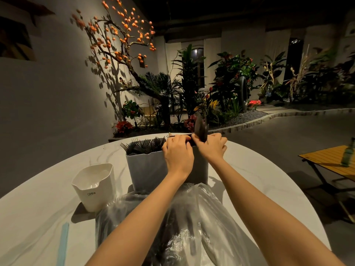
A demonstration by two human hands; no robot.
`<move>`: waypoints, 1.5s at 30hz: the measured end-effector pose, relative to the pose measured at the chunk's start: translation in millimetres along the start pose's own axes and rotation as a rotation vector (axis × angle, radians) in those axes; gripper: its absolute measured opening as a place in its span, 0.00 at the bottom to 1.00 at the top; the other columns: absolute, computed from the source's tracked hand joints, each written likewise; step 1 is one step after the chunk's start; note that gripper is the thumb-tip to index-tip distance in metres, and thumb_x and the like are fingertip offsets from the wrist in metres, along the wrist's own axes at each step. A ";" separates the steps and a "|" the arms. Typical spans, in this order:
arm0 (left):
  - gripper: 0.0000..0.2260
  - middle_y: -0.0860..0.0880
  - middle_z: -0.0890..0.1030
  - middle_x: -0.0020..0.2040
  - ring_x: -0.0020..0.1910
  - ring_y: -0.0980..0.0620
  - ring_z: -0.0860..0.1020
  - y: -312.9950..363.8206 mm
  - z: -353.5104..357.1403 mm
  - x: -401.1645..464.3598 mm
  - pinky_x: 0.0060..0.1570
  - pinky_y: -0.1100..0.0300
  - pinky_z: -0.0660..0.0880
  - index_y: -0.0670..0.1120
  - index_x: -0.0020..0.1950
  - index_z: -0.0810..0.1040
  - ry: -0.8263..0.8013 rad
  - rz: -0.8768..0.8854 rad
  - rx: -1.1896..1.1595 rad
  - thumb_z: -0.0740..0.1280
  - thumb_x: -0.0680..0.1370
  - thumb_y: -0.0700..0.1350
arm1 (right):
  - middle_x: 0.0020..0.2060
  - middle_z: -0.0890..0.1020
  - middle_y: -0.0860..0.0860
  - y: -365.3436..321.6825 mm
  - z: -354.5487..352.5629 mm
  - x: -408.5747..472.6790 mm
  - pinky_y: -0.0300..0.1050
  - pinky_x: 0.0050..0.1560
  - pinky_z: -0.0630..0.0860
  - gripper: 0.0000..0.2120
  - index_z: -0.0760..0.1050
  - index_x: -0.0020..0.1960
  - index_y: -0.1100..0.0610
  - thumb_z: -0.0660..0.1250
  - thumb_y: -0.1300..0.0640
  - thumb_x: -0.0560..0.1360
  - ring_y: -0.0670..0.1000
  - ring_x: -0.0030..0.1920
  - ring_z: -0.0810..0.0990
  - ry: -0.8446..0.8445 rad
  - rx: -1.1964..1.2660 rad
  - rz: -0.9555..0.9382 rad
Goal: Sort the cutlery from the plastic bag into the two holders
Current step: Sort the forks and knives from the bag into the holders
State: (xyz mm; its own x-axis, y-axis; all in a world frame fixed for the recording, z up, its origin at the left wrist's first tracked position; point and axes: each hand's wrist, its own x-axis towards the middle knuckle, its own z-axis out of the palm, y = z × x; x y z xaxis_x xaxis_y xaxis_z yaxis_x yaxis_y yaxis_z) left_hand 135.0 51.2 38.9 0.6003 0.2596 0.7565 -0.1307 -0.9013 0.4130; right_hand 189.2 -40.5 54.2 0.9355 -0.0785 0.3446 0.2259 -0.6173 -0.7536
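Fingers, left hand (177,153): curled over the far right rim of the tall grey plastic holder (147,168), gripping dark pieces there; what exactly they pinch is hidden under the hand.
Fingers, right hand (211,145): clenched around a bundle of dark plastic spoons (201,129), whose bowls stand upright above the knuckles.
Both hands: touching each other, above the right end of the grey holder.
Grey holder: standing upright at the far middle of the white marbled round surface (38,208); its left part is filled with black plastic forks (143,144), tines pointing up.
White holder (94,186): a smaller white plastic cup with rounded corners and small lettering on its front, standing left of the grey holder and apart from it; nothing is seen inside.
Clear plastic bag (194,227): lying crumpled on the near side of the surface, just in front of the grey holder, under both forearms; dark cutlery shows through the film, but the kinds are hard to tell.
Pale blue strip (63,244): lying flat near the left front edge of the surface.
Background: a wall with a tree of orange fruits (119,35), green plants with red flowers, and a yellow slatted folding table (330,158) at the right carrying 1 green bottle (348,154).
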 end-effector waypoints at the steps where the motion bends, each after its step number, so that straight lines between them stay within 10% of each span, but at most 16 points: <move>1: 0.10 0.48 0.80 0.56 0.59 0.48 0.73 0.5 -0.3 -0.5 0.64 0.51 0.65 0.47 0.58 0.79 -0.007 -0.002 -0.014 0.61 0.80 0.42 | 0.63 0.68 0.57 1.7 0.7 -0.6 0.53 0.64 0.61 0.25 0.77 0.55 0.57 0.60 0.36 0.76 0.60 0.65 0.62 -0.025 -0.026 -0.002; 11: 0.15 0.46 0.77 0.59 0.61 0.47 0.71 5.3 -13.8 -2.3 0.66 0.50 0.65 0.43 0.63 0.73 -0.052 -0.109 -0.215 0.56 0.79 0.36 | 0.71 0.66 0.50 0.0 -1.6 -13.4 0.50 0.66 0.62 0.36 0.61 0.75 0.52 0.72 0.45 0.72 0.51 0.70 0.62 0.196 0.279 -0.349; 16: 0.15 0.46 0.75 0.60 0.62 0.48 0.70 2.4 -14.3 -4.2 0.66 0.49 0.66 0.42 0.63 0.73 -0.048 -0.106 -0.283 0.57 0.78 0.34 | 0.71 0.70 0.54 1.2 -4.3 -10.9 0.55 0.73 0.60 0.24 0.67 0.73 0.56 0.64 0.62 0.77 0.54 0.73 0.64 0.209 -0.067 -0.724; 23: 0.13 0.46 0.78 0.57 0.61 0.49 0.71 2.0 -19.2 -7.6 0.66 0.53 0.66 0.42 0.59 0.76 -0.051 -0.070 -0.278 0.58 0.78 0.35 | 0.75 0.64 0.49 -9.1 -9.3 -16.8 0.54 0.75 0.44 0.20 0.65 0.74 0.54 0.50 0.52 0.83 0.49 0.77 0.54 0.053 -0.285 -0.558; 31: 0.11 0.48 0.78 0.44 0.45 0.49 0.73 16.9 -43.3 -7.1 0.48 0.51 0.70 0.44 0.47 0.75 -0.007 -0.047 -0.351 0.55 0.83 0.44 | 0.54 0.80 0.55 -28.3 -35.2 -37.7 0.51 0.53 0.71 0.13 0.76 0.59 0.58 0.57 0.55 0.82 0.56 0.55 0.75 0.165 -0.045 -0.570; 45: 0.16 0.53 0.75 0.31 0.34 0.48 0.73 16.4 -95.5 -73.1 0.36 0.53 0.69 0.52 0.33 0.69 -0.100 -0.137 -0.338 0.54 0.81 0.48 | 0.35 0.78 0.51 -31.7 -35.9 -119.6 0.54 0.39 0.73 0.14 0.70 0.40 0.54 0.54 0.50 0.81 0.56 0.39 0.77 0.019 0.175 -0.431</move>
State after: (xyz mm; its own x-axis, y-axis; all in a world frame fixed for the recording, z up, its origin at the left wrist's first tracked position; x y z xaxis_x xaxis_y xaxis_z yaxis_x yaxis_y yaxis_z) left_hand 13.6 50.6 38.7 0.7019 0.3201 0.6363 -0.2870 -0.6905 0.6639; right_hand 60.4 -39.7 57.0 0.7417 0.1409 0.6557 0.6367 -0.4554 -0.6223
